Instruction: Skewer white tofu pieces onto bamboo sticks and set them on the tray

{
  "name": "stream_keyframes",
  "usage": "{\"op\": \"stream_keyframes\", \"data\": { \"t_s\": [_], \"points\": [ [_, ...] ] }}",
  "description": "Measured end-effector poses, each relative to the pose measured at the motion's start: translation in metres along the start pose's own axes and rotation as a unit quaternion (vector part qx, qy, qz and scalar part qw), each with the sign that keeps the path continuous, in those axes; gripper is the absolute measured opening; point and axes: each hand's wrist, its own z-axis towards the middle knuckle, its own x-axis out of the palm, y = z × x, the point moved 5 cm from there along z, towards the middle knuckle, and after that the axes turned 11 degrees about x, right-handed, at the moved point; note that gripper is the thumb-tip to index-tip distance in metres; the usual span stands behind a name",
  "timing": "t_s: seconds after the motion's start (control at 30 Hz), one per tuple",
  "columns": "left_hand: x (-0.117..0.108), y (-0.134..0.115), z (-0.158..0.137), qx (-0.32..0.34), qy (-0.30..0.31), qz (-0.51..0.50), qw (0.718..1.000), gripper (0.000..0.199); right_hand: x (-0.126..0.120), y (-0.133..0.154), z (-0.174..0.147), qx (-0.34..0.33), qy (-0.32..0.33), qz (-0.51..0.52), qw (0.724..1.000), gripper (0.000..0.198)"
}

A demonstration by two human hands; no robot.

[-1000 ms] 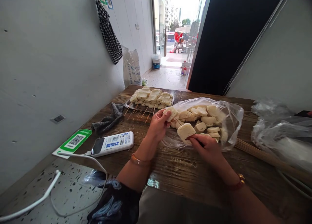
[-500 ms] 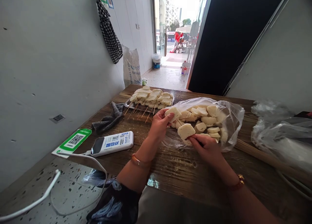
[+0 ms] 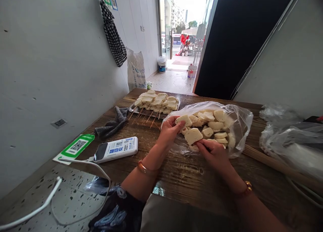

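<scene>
Left hand (image 3: 168, 131) at frame centre, fingers clamped on a bun slice (image 3: 183, 119) held over the mouth of the plastic bag (image 3: 239, 124). Right hand (image 3: 214, 153) just right of it, fingers closed on a skewer with another slice (image 3: 193, 136) on it; the skewer itself is mostly hidden. Tray (image 3: 133, 106) of finished skewers sits up-left on the desk (image 3: 191, 178), with a grey rag (image 3: 113, 122) and phone (image 3: 116, 149) left of centre.

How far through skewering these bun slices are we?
Done: a tray of skewered slices. In hand: left hand holds one slice; right hand holds another slice, apparently on a stick. Left: many loose slices in the plastic bag.
</scene>
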Motion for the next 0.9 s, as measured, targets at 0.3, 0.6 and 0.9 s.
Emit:
{"op": "stream_keyframes", "data": {
  "t_s": [0.3,0.6,0.9],
  "points": [
    [0.0036,0.0001,-0.0031,0.019,0.001,0.009,1.000,0.043,0.0045,-0.0044,-0.0006,0.016,-0.010,-0.005,1.000,0.030],
    [0.0068,0.0045,-0.0064,0.009,0.017,0.005,1.000,0.043,0.0048,-0.0036,-0.0018,0.009,-0.038,0.005,0.999,0.031],
    [0.0046,-0.0003,-0.0067,0.021,0.000,-0.040,0.999,0.041,0.0060,-0.0040,-0.0020,0.006,-0.041,0.000,0.999,0.030]
  ]
}}
